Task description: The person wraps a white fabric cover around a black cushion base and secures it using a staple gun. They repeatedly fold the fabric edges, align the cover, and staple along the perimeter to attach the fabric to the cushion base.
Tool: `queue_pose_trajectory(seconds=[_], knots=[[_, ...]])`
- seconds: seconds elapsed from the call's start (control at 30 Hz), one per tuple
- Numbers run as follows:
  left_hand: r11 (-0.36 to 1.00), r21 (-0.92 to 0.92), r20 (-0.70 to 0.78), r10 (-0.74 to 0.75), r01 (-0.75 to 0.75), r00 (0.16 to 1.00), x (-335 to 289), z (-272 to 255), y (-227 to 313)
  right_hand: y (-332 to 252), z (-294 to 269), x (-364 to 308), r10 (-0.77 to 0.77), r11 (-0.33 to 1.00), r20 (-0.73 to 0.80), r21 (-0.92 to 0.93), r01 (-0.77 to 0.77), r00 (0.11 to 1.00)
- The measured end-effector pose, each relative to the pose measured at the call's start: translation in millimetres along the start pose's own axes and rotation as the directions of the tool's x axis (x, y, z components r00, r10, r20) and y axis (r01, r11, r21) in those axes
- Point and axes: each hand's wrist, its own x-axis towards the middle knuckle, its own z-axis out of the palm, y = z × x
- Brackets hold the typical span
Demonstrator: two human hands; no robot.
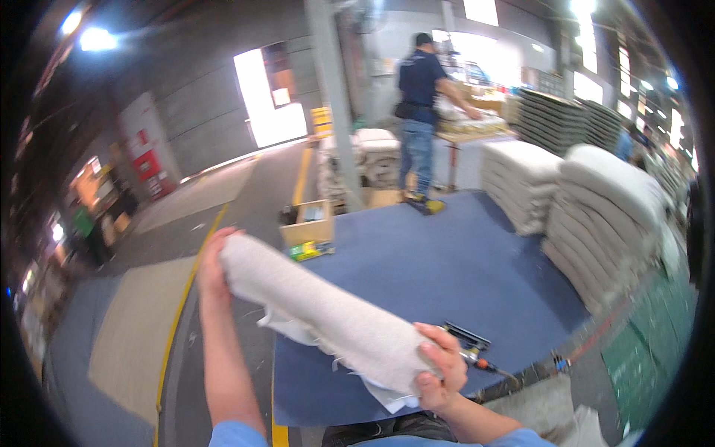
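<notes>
I hold a long upholstered cushion (328,313), covered in light beige-grey fabric, tilted above the blue-topped table (417,276). My left hand (214,262) grips its far left end, the fingers mostly behind it. Around the near right end my right hand (445,365) is closed, thumb on the near side and fingers over the top. Loose white cloth (294,328) and ragged fabric edges hang from the underside. Just beyond my right hand, a staple gun (465,339) with an orange hose fitting lies on the table, partly hidden by that hand.
Stacks of similar pale cushions (599,216) stand along the table's right side. An open wooden box (307,223) and a yellow-green packet (311,250) sit at its far left. Beyond, another person (421,112) works at a bench. A grey post (335,104) rises behind the box.
</notes>
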Motion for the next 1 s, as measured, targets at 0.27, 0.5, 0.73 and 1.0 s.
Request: queue_pose_trajectory(seconds=[0.27, 0.5, 0.73, 1.0], knots=[[0.998, -0.008, -0.118, 0.057, -0.058, 0.991, -37.7, -20.3, 12.5, -11.8, -2.1, -24.4, -0.101, 0.982, 0.035, 0.166, 0.094, 0.994], [0.969, -0.24, -0.37, -0.149, 0.061, 0.917, -132.6, -29.3, 35.2, -3.4, -0.2, -38.7, -0.106, 0.973, 0.075, 0.212, 0.088, 0.992], [0.993, -0.034, -0.482, -0.117, 0.115, 0.868, -299.1, -111.0, 28.7, -11.8, -19.6, -31.4, 0.433, 0.835, 0.144, 0.309, -0.456, 0.89], [0.751, -0.002, -0.39, -0.609, 0.661, 0.691, -388.5, -54.5, 8.3, -29.6, -45.6, -42.4, 0.728, 0.615, 0.26, 0.161, -0.772, 0.634]])
